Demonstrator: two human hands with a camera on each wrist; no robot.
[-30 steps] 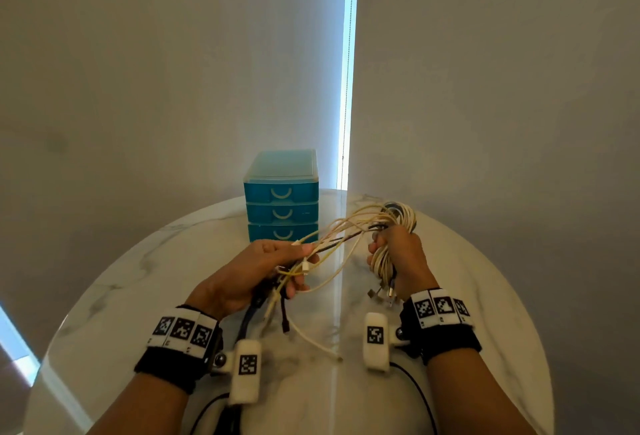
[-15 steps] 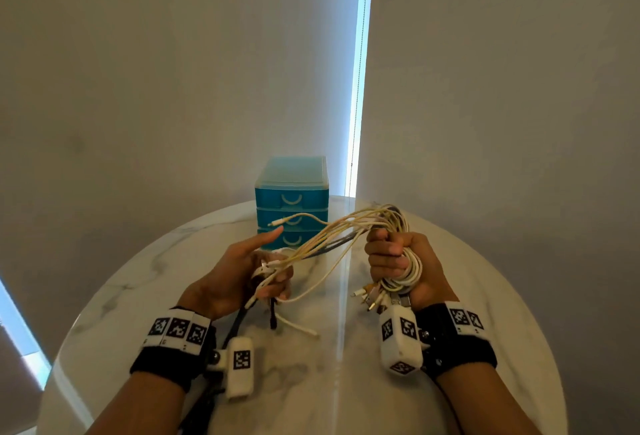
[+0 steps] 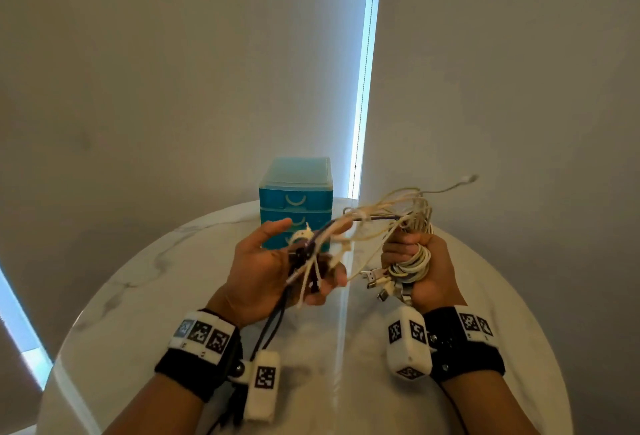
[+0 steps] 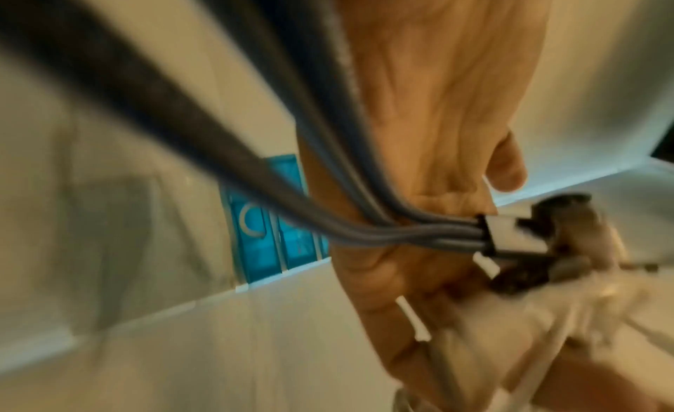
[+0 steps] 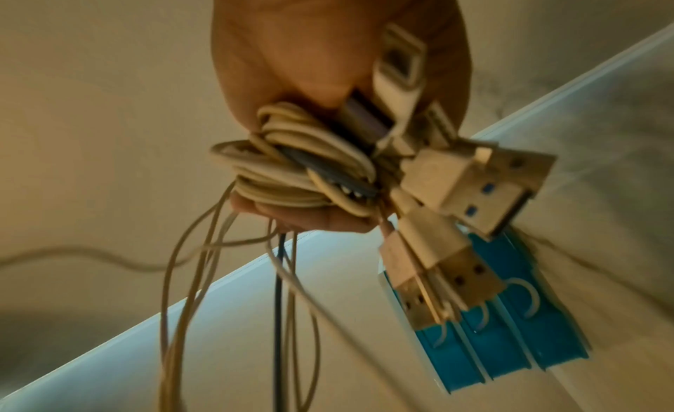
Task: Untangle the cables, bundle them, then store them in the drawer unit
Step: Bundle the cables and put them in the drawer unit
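Note:
A tangle of white and dark cables (image 3: 377, 223) stretches between my two hands above the round marble table (image 3: 145, 296). My right hand (image 3: 419, 265) grips a coil of white cables (image 5: 291, 164), with several USB plugs (image 5: 463, 182) sticking out below the fist. My left hand (image 3: 277, 265) holds the other cable ends, its forefinger pointing out straight. A grey braided cable (image 4: 364, 225) with a white splitter block runs across the left palm (image 4: 430, 130). One loose cable end (image 3: 469, 179) sticks up to the right. The blue drawer unit (image 3: 296, 197), all drawers closed, stands behind the hands.
The table backs into a corner between two grey blinds, with a bright window slit (image 3: 363, 71) between them. Marker-tagged camera bands (image 3: 202, 334) sit on both wrists, and a dark lead hangs below the left wrist.
Both hands have risen off the table with the cables. The right hand has wound more white cable into its fist. One loose cable end has flicked from the left side up to the right.

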